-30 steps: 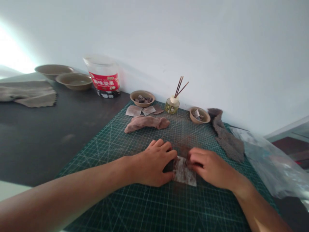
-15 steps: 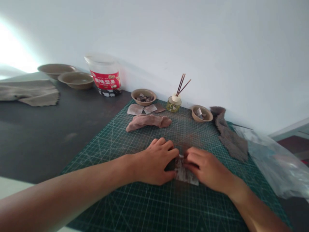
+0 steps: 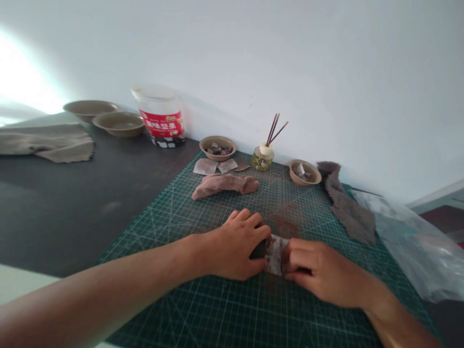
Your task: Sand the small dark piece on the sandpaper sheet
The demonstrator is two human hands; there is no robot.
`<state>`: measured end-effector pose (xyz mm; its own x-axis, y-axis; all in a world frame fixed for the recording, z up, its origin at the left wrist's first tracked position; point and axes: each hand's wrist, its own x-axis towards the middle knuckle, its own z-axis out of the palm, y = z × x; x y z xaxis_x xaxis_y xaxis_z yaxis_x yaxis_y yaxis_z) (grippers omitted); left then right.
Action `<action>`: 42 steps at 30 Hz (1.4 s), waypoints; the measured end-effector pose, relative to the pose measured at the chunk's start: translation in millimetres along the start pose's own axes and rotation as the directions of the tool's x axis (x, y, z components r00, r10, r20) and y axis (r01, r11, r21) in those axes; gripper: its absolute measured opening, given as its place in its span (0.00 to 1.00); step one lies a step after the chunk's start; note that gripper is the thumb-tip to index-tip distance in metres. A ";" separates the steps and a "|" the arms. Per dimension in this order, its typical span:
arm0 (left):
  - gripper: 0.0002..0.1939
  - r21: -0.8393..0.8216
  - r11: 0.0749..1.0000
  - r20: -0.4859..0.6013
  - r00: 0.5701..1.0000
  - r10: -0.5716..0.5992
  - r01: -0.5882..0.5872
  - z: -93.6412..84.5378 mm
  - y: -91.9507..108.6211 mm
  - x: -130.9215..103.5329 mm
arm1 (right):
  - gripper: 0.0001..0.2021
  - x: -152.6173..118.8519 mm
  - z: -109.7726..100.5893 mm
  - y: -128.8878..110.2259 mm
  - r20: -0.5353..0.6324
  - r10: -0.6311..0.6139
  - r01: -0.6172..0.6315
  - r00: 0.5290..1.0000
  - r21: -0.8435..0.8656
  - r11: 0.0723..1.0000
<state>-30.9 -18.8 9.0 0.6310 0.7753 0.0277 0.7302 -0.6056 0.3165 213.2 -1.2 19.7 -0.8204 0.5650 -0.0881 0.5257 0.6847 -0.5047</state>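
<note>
A small whitish sheet (image 3: 275, 256), apparently sandpaper, lies on the green cutting mat (image 3: 232, 309), streaked with brown dust. My left hand (image 3: 241, 246) holds its left edge down, index finger at the far corner and thumb at the near one. Over the sheet's right part my right hand (image 3: 315, 268) is closed, fingertips pinched low against the surface. Whatever sits in that pinch is hidden by the fingers. Brown dust (image 3: 286, 222) is spread on the mat just beyond the sheet.
A pinkish cloth (image 3: 224, 186), several flat sheets (image 3: 206, 166), a bowl of dark pieces (image 3: 218, 157), a reed diffuser (image 3: 262, 158) and a second small bowl (image 3: 304, 182) stand beyond. Grey cloth (image 3: 351, 217) and a plastic bag (image 3: 406, 251) lie right; a tub (image 3: 163, 124) stands left.
My right hand has moved toward me and slightly right across the sheet, uncovering the dust beyond. My left hand keeps its place on the left edge. The view has shifted slightly.
</note>
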 end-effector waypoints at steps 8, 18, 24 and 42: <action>0.16 -0.003 1.000 -0.008 1.000 -0.009 0.009 0.7 0.1 -1.5 | 0.08 -5.1 -5.7 2.6 0.023 0.045 -0.046 0.999 0.027 0.999; 0.15 -0.024 1.000 0.008 1.000 -0.006 0.007 -1.7 0.8 -2.0 | 0.08 1.0 -3.1 1.6 0.009 0.005 -0.005 1.000 0.062 0.998; 0.15 -0.016 1.000 -0.002 1.000 -0.011 0.011 -2.6 1.3 -1.8 | 0.08 -2.3 -6.8 0.5 -0.112 0.101 -0.106 0.989 -0.041 0.993; 0.16 -0.012 1.000 0.006 1.000 -0.023 0.023 -2.5 2.3 -1.3 | 0.09 0.6 -3.0 4.7 -0.113 0.031 -0.041 0.993 -0.084 0.996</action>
<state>-30.7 -20.7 12.0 0.6157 0.7879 0.0144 0.7413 -0.5853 0.3284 215.9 3.7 19.8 -0.7731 0.6343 -0.0060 0.5756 0.6975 -0.4268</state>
